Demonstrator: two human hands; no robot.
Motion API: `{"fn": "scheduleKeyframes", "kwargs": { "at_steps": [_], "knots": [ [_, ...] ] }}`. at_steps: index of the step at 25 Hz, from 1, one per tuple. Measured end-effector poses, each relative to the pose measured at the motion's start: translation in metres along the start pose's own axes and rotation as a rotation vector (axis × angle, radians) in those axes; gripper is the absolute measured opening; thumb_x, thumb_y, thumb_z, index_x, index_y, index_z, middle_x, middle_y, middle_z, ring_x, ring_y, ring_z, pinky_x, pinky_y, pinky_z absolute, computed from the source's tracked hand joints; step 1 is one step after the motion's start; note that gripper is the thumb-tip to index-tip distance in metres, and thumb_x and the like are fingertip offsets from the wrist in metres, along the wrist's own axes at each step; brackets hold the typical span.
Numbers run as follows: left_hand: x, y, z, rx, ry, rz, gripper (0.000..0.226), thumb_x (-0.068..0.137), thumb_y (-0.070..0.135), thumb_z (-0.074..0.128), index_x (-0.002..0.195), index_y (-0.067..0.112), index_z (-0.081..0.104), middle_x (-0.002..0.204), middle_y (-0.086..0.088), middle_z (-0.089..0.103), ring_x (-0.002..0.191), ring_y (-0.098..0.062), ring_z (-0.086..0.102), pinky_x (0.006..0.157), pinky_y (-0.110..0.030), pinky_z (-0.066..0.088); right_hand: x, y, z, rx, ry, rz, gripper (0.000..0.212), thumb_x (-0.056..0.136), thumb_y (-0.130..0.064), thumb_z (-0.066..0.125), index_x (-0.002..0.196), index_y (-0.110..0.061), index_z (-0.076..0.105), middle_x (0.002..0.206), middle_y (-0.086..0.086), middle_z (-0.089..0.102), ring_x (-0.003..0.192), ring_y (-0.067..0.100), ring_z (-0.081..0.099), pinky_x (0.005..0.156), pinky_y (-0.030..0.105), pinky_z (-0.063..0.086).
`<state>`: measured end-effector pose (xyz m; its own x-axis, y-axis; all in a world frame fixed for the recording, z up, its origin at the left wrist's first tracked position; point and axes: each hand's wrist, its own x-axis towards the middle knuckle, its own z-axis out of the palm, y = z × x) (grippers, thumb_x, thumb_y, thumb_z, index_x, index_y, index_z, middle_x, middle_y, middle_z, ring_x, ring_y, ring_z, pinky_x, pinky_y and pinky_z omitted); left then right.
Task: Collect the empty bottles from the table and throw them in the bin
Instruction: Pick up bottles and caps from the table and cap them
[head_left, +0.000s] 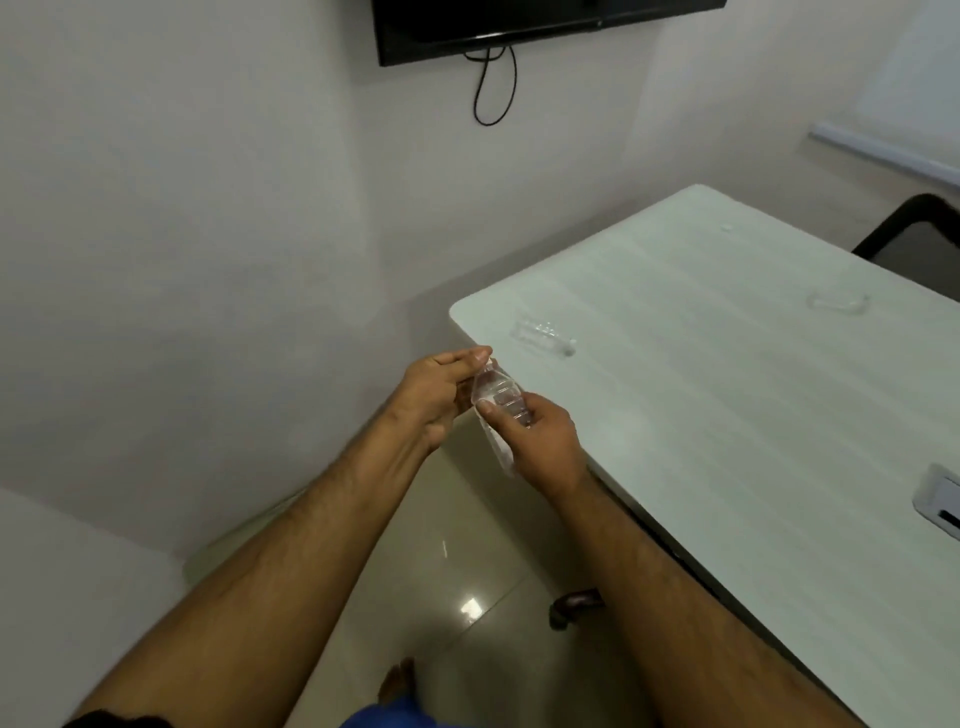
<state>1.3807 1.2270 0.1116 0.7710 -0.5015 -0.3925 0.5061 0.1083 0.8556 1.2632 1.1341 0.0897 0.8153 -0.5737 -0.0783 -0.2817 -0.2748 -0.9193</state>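
Note:
A clear empty plastic bottle (496, 397) is held in front of me, just off the near left corner of the white table (727, 415). My right hand (540, 441) grips its body from below. My left hand (439, 387) pinches its top end with the fingertips. A second clear bottle (543, 335) lies on its side on the table near that corner. A third clear bottle (836, 301) lies farther right on the tabletop. No bin is in view.
A black screen (519, 26) hangs on the wall with a cable loop below it. A dark chair (914, 228) stands behind the table's far right side. A white socket box (943, 501) sits at the table's right edge. Glossy tiled floor lies below my arms.

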Motion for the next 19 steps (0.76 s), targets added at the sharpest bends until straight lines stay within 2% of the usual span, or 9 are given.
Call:
{"fn": "scheduleKeyframes", "kwargs": {
  "at_steps": [3,6,9,12,15,19],
  "knots": [
    [0.057,0.022,0.004,-0.018,-0.168,-0.05,0.019,0.091,0.006,0.064,0.108,-0.001,0.069,0.095,-0.013,0.075,0.085,-0.02,0.073,0.088,-0.032,0.058,0.047,-0.013,-0.004,0.197,-0.059,0.239,0.038,0.088,-0.054,0.065,0.088,-0.017,0.071,0.075,0.0,0.069,0.065,0.015,0.065,0.05,0.025,0.054],
    [0.111,0.03,0.025,0.026,-0.25,-0.075,0.022,0.089,0.005,0.066,0.108,-0.004,0.069,0.096,-0.016,0.074,0.085,-0.02,0.074,0.086,-0.029,0.059,0.087,-0.006,-0.012,0.432,-0.081,0.47,0.048,0.087,-0.059,0.061,0.098,-0.013,0.07,0.082,0.008,0.069,0.069,0.02,0.064,0.056,0.027,0.051],
    [0.162,0.02,0.055,0.196,-0.249,-0.06,0.018,0.089,0.008,0.067,0.104,0.001,0.071,0.104,-0.018,0.073,0.09,-0.023,0.073,0.088,-0.029,0.057,0.129,0.016,-0.024,0.502,-0.019,0.534,0.052,0.084,-0.062,0.062,0.106,-0.016,0.07,0.092,0.011,0.075,0.075,0.022,0.068,0.061,0.032,0.055],
    [0.205,0.002,0.079,0.523,-0.211,0.042,0.024,0.095,0.018,0.061,0.115,0.008,0.07,0.12,-0.01,0.07,0.107,-0.022,0.067,0.101,-0.037,0.051,0.169,0.034,-0.039,0.482,0.045,0.602,0.052,0.088,-0.058,0.061,0.12,-0.017,0.062,0.101,0.01,0.076,0.087,0.024,0.073,0.072,0.037,0.062],
    [0.25,-0.006,0.093,0.975,-0.186,0.233,0.034,0.097,0.02,0.056,0.13,0.012,0.061,0.134,-0.007,0.062,0.123,-0.024,0.058,0.106,-0.037,0.046,0.204,0.055,-0.049,0.479,0.224,0.716,0.054,0.092,-0.058,0.056,0.126,-0.017,0.058,0.115,0.01,0.069,0.098,0.028,0.069,0.086,0.044,0.06],
    [0.331,-0.027,0.089,1.638,-0.4,0.474,0.054,0.09,0.032,0.062,0.14,0.017,0.047,0.142,-0.009,0.053,0.126,-0.029,0.053,0.104,-0.04,0.043,0.245,0.07,-0.055,0.488,0.319,0.819,0.055,0.094,-0.055,0.055,0.129,-0.014,0.057,0.122,0.009,0.063,0.104,0.028,0.063,0.087,0.044,0.057]
  ]
}}
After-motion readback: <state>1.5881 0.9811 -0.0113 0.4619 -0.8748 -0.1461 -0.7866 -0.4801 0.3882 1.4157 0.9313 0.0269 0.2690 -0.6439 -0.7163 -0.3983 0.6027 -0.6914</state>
